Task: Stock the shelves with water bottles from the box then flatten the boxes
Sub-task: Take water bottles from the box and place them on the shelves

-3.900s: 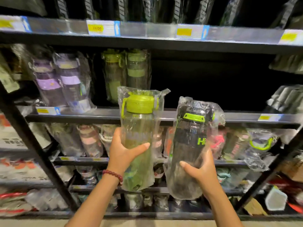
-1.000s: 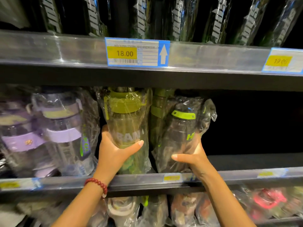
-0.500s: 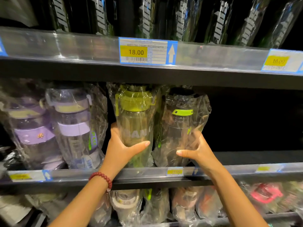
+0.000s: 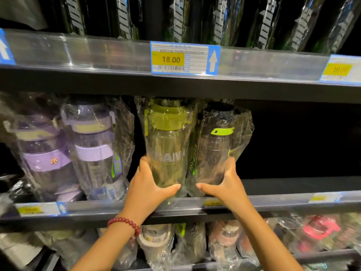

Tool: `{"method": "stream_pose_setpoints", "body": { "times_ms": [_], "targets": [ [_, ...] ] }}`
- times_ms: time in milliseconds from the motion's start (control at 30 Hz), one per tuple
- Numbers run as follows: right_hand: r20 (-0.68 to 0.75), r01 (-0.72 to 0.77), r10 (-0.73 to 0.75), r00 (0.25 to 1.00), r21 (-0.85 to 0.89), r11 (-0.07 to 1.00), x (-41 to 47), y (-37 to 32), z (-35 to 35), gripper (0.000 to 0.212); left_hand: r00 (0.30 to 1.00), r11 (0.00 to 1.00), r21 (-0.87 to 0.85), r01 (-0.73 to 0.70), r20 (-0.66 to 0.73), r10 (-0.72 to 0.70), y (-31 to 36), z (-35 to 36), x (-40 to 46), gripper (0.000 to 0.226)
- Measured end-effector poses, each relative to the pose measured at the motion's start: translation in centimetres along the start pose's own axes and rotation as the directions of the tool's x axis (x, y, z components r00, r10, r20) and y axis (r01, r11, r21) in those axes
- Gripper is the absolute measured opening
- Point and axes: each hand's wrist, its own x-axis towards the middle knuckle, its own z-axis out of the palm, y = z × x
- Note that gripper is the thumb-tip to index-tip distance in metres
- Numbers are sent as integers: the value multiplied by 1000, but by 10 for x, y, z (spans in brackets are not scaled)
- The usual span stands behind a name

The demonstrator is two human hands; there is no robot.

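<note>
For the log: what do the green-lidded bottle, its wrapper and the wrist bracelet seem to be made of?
Green-lidded bottle: looks like tinted clear hard plastic, since the inside shows through; the lid is opaque matte green. Wrapper: thin glossy clear film, creased and catching glare. Bracelet on the left hand: round dark red beads with a soft shine, possibly wood, stone or resin; the picture cannot settle which.

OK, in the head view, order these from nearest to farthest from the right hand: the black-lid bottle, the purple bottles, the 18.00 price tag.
1. Black-lid bottle: in the right hand itself.
2. 18.00 price tag: up on the upper shelf's edge, slightly left.
3. Purple bottles: far left, past the green-lid bottle in the left hand.
</note>
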Motion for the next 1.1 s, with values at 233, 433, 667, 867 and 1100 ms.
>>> {"method": "stream_pose_setpoints", "body": {
  "times_ms": [233,433,667,867,1100],
  "targets": [
    [-62,11,-18,998,-109,994,-2,-10,10,67,999,999,34,20,-26,-19,-6,-5,5,88],
    [-44,-11,6,999,-106,994,-3,-13,11,65,1000,999,-29,14,-13,-14,-4,-8,4,91],
    [-67,-34,25,997,-139,990,-3,-12,10,64,999,999,-25,35,-17,-36,-2,-6,0,102],
    [-14,1,-2,1000,-65,998,-1,-6,5,67,998,998,28,54,13,-54,0,-6,-2,109],
    [43,33,-34,998,31,999,-7,-7,-12,69,992,975,198,100,57,-113,15,-19,-5,111]
  ]
}}
